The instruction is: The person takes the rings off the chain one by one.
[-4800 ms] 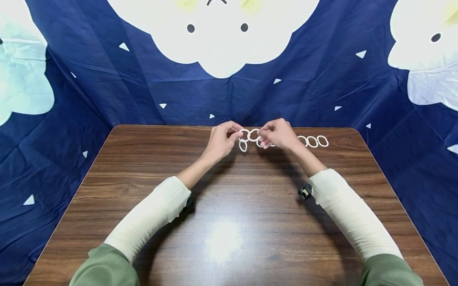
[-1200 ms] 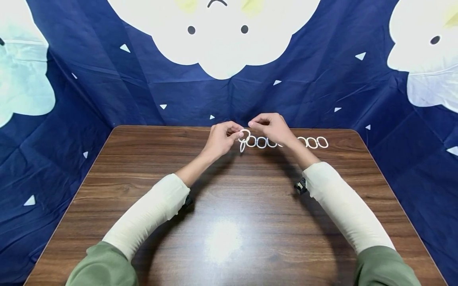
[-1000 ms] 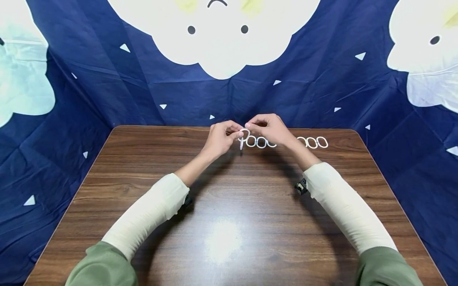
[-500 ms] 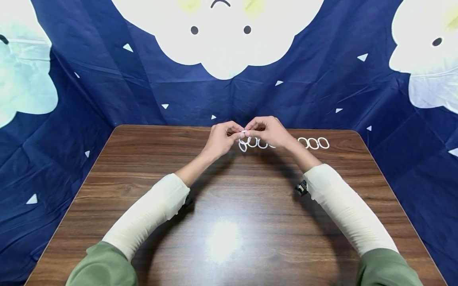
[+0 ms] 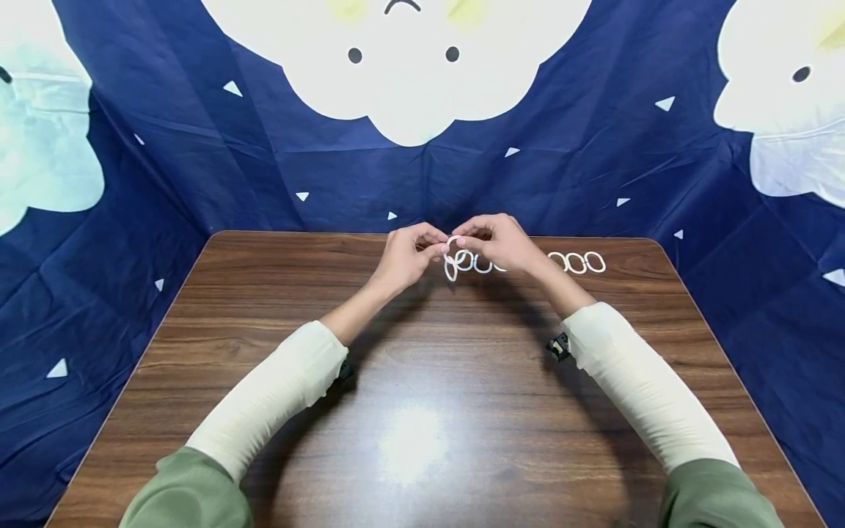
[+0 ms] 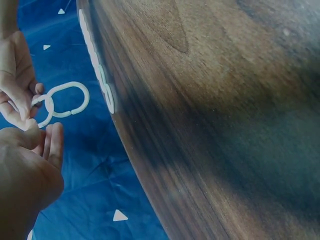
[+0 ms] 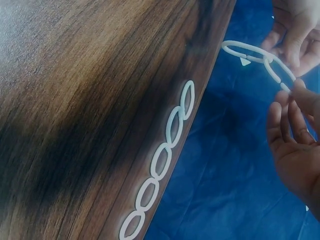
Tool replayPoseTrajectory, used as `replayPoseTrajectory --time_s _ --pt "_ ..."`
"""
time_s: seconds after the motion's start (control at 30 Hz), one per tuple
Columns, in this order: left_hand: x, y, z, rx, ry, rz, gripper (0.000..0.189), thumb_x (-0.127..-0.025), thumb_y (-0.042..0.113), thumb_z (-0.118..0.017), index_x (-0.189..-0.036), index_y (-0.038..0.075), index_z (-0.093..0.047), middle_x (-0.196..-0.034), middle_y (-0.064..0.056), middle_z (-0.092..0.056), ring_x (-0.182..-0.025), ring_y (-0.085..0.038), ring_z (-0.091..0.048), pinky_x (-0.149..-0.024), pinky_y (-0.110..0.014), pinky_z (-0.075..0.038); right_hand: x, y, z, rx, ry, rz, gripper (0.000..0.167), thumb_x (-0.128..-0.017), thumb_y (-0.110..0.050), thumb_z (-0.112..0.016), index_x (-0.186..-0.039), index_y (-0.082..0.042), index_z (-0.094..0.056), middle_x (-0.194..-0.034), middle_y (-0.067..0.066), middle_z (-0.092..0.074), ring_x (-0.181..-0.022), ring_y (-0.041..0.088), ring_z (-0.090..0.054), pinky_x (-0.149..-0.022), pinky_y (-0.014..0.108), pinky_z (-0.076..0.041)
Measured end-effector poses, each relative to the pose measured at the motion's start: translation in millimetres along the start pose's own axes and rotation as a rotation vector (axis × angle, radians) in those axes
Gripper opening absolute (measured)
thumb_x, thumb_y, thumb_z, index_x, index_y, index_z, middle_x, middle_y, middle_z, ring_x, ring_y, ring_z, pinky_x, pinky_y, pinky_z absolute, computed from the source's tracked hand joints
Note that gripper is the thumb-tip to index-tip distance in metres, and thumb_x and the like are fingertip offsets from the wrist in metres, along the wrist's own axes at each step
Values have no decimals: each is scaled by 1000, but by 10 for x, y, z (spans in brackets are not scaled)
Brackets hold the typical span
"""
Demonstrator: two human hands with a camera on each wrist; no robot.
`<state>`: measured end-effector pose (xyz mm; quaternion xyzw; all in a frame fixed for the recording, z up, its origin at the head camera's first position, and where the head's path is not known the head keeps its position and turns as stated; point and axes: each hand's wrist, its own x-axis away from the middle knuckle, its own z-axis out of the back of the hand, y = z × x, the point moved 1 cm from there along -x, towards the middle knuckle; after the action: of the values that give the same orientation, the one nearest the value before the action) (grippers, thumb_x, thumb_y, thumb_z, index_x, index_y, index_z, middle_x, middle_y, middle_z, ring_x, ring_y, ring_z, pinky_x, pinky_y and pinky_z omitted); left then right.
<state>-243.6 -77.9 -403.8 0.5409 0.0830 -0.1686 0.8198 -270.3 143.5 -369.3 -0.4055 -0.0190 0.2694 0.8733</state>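
Note:
My left hand [image 5: 408,257] pinches a white oval chain link [image 5: 453,239] between thumb and fingertips. The right hand [image 5: 499,240] pinches that same link from the other side, its fingertips close to the left ones. A second white link [image 6: 86,95] is hooked through the first and hangs from it. A small split shows in its side in the left wrist view. In the right wrist view the held link [image 7: 276,71] also shows a split, right by the right fingertips [image 7: 285,95]. Both links are held near the table's far edge.
A row of white links [image 7: 148,196] lies end to end along the far edge of the brown wooden table [image 5: 422,352]; the right hand hides part of it in the head view. Blue cloth [image 5: 356,176] with white cloud shapes hangs behind and beside the table.
The right hand, apart from the left hand's link about a second ago, has moved left and pinches it. The link has turned between the fingers. The left hand has stayed in place.

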Motion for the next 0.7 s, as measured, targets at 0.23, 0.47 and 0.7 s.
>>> replayPoseTrajectory --time_s 0.23,0.47,0.7 --pt "25 -1 6 8 -1 5 11 -101 5 -84 -110 -2 -82 -102 -20 -85 -89 -46 -82 -76 -28 -66 26 -14 6 28 36 -24 17 -107 -18 -80 -119 -8 -86 -110 12 -87 -91 17 -77 -78 18 -54" --pt "59 -48 0 -46 4 17 14 -100 15 -88 -104 3 -82 -95 -14 -84 -81 -27 -79 -71 -19 -58 42 4 -5 77 80 -50 17 -106 -22 -81 -116 -11 -87 -104 7 -87 -84 9 -71 -76 21 -53" --pt "83 -96 -28 -96 -8 46 21 -94 22 -95 -101 7 -82 -95 -9 -84 -80 -13 -72 -76 -21 -56 62 -8 -10 53 81 -85 18 -105 -21 -81 -117 -10 -87 -104 9 -88 -85 19 -79 -75 19 -54"
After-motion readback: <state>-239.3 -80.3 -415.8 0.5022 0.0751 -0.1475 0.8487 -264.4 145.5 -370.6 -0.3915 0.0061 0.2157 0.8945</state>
